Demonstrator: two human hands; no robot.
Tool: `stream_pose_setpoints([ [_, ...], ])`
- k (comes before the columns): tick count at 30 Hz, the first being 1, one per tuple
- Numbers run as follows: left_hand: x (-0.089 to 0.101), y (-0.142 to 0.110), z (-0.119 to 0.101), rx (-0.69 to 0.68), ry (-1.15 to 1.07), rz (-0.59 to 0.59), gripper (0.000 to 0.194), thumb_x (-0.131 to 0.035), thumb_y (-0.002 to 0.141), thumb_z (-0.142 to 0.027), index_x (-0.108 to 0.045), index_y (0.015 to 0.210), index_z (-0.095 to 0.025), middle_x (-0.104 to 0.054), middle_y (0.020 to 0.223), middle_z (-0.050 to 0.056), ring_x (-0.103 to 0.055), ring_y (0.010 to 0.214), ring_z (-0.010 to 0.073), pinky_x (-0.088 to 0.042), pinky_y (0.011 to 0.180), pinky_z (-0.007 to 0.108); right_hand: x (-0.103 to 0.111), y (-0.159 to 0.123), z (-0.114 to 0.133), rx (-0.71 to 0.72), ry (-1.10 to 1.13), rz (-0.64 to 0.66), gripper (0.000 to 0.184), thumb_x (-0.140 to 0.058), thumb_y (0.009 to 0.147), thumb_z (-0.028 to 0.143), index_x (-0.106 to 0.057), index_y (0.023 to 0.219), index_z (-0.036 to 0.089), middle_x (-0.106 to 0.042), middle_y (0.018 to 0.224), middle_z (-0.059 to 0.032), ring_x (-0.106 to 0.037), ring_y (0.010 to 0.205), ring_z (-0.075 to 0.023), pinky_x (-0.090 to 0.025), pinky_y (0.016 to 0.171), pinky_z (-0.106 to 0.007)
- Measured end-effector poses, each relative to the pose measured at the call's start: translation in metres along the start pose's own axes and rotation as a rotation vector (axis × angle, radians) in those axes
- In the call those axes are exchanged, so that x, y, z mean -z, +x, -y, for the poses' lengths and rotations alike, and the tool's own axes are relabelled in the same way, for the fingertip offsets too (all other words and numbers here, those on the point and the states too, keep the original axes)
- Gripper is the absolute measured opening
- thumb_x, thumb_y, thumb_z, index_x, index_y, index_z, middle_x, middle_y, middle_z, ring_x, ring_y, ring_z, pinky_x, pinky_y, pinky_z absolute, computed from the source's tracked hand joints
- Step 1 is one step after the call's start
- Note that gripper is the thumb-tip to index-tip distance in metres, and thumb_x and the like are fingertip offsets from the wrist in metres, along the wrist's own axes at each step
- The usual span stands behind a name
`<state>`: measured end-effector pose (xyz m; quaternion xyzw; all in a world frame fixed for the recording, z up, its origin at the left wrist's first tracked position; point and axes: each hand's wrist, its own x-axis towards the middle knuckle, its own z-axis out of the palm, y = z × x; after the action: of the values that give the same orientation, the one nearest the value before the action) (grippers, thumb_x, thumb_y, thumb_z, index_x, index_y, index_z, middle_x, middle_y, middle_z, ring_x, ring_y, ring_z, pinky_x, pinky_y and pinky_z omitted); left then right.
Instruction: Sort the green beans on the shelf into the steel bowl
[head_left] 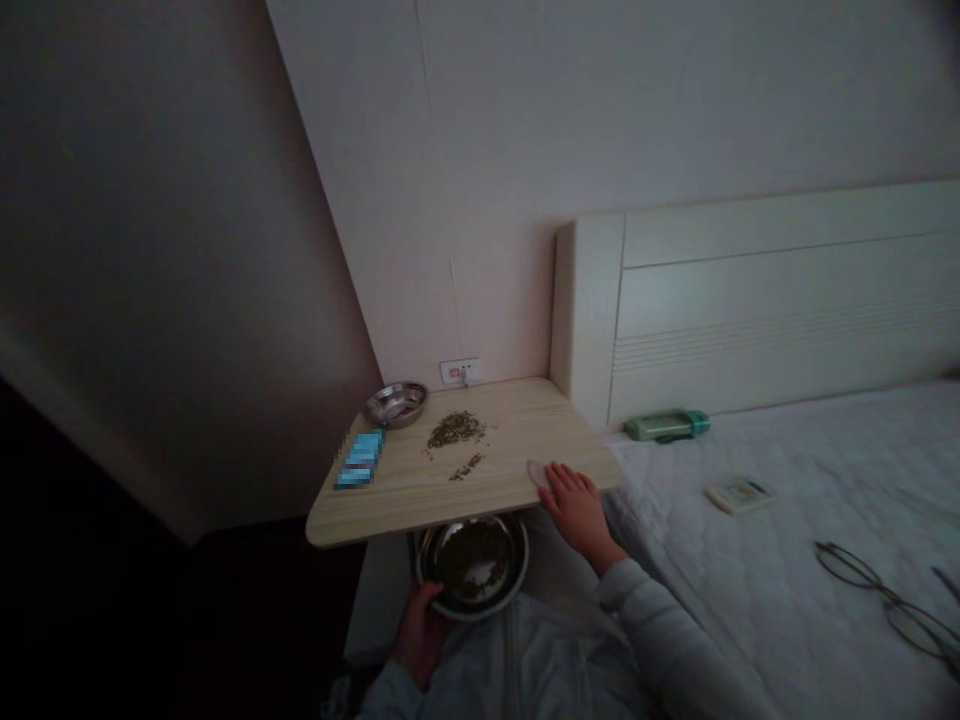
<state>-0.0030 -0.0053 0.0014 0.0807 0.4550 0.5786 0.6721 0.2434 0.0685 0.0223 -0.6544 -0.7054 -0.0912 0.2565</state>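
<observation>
My left hand grips the rim of a steel bowl held just under the front edge of a light wooden nightstand. The bowl holds some small greenish-brown bits. My right hand lies flat on the nightstand's right front corner, its fingers pressing down a small pale card or cloth. A pile of the same greenish bits lies on the tabletop, and a smaller streak of bits sits nearer the edge.
An empty steel dish stands at the nightstand's back left, with a blue pack in front of it. A wall socket is behind. The bed on the right carries a green bottle, a small box and glasses.
</observation>
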Motion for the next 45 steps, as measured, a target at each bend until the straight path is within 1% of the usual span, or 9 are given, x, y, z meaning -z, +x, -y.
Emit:
stream_pose_setpoints([
  [4, -0.002, -0.002, -0.002, 0.020, -0.018, 0.010, 0.018, -0.053, 0.068, -0.003, -0.056, 0.082, -0.014, -0.069, 0.076, 0.003, -0.065, 0.073, 0.0168, -0.049, 0.078, 0.033, -0.003, -0.004, 0.003, -0.010, -0.022, -0.030, 0.042, -0.034, 0.091, 0.033, -0.055, 0.118, 0.011, -0.055, 0.125, -0.0113, -0.045, 0.119, -0.0240, -0.030, 0.098, -0.039],
  [12, -0.003, -0.001, -0.001, 0.009, -0.034, 0.011, 0.037, -0.052, 0.067, -0.001, -0.056, 0.101, -0.015, -0.068, 0.075, 0.002, -0.065, 0.072, 0.0175, -0.050, 0.075, 0.032, -0.007, -0.005, 0.002, -0.001, -0.032, -0.082, 0.040, -0.035, 0.090, 0.033, -0.057, 0.116, 0.012, -0.058, 0.121, -0.0099, -0.048, 0.116, -0.0240, -0.031, 0.096, -0.039],
  [16, 0.001, 0.003, 0.000, 0.009, -0.049, 0.048, 0.026, -0.054, 0.066, -0.002, -0.057, 0.090, -0.014, -0.068, 0.074, 0.004, -0.065, 0.069, 0.0183, -0.050, 0.072, 0.033, -0.013, -0.006, 0.000, 0.010, -0.026, -0.136, 0.039, -0.035, 0.090, 0.032, -0.057, 0.116, 0.012, -0.058, 0.121, -0.0093, -0.048, 0.115, -0.0241, -0.031, 0.096, -0.039],
  [21, 0.004, 0.006, 0.000, 0.030, -0.020, 0.019, 0.010, -0.055, 0.068, -0.004, -0.056, 0.072, -0.014, -0.066, 0.066, 0.003, -0.063, 0.062, 0.0171, -0.050, 0.066, 0.030, -0.023, -0.004, 0.000, 0.016, -0.009, -0.232, 0.036, -0.038, 0.088, 0.027, -0.062, 0.109, 0.011, -0.063, 0.113, -0.0096, -0.053, 0.108, -0.0250, -0.032, 0.092, -0.040],
  [28, 0.000, 0.004, 0.000, 0.007, -0.030, -0.007, 0.014, -0.054, 0.065, -0.001, -0.056, 0.069, -0.015, -0.066, 0.065, 0.002, -0.063, 0.063, 0.0161, -0.050, 0.068, 0.030, -0.030, -0.005, -0.003, 0.022, 0.019, -0.295, 0.033, -0.040, 0.087, 0.026, -0.063, 0.107, 0.013, -0.065, 0.111, -0.0072, -0.054, 0.107, -0.0243, -0.030, 0.092, -0.038],
  [33, 0.001, 0.005, -0.001, 0.010, -0.032, 0.044, 0.016, -0.057, 0.062, -0.003, -0.057, 0.073, -0.015, -0.066, 0.069, 0.003, -0.065, 0.072, 0.0201, -0.049, 0.071, 0.032, -0.029, -0.006, -0.003, 0.031, 0.026, -0.324, 0.030, -0.043, 0.086, 0.026, -0.064, 0.104, 0.015, -0.066, 0.109, -0.0058, -0.055, 0.104, -0.0243, -0.030, 0.091, -0.038],
  [37, 0.002, 0.006, 0.000, 0.007, -0.022, 0.052, 0.018, -0.056, 0.059, -0.002, -0.057, 0.072, -0.015, -0.067, 0.072, 0.004, -0.064, 0.071, 0.0193, -0.049, 0.071, 0.032, -0.029, -0.005, -0.003, 0.050, 0.032, -0.340, 0.028, -0.044, 0.086, 0.026, -0.065, 0.103, 0.018, -0.066, 0.108, -0.0047, -0.055, 0.103, -0.0239, -0.031, 0.090, -0.038],
  [40, 0.001, 0.004, 0.001, 0.002, 0.003, 0.013, 0.022, -0.055, 0.058, -0.001, -0.056, 0.074, -0.015, -0.066, 0.072, 0.003, -0.064, 0.074, 0.0198, -0.049, 0.071, 0.031, -0.028, -0.006, -0.003, 0.056, 0.037, -0.352, 0.027, -0.044, 0.086, 0.026, -0.065, 0.102, 0.018, -0.066, 0.108, -0.0052, -0.055, 0.103, -0.0238, -0.031, 0.089, -0.038],
  [45, -0.007, -0.005, -0.002, -0.031, 0.025, 0.024, 0.035, -0.052, 0.055, 0.002, -0.056, 0.084, -0.016, -0.066, 0.070, 0.002, -0.064, 0.071, 0.0193, -0.049, 0.069, 0.031, -0.027, -0.006, -0.002, 0.064, 0.045, -0.374, 0.028, -0.043, 0.086, 0.025, -0.066, 0.100, 0.018, -0.067, 0.106, -0.0061, -0.056, 0.101, -0.0236, -0.032, 0.088, -0.038],
])
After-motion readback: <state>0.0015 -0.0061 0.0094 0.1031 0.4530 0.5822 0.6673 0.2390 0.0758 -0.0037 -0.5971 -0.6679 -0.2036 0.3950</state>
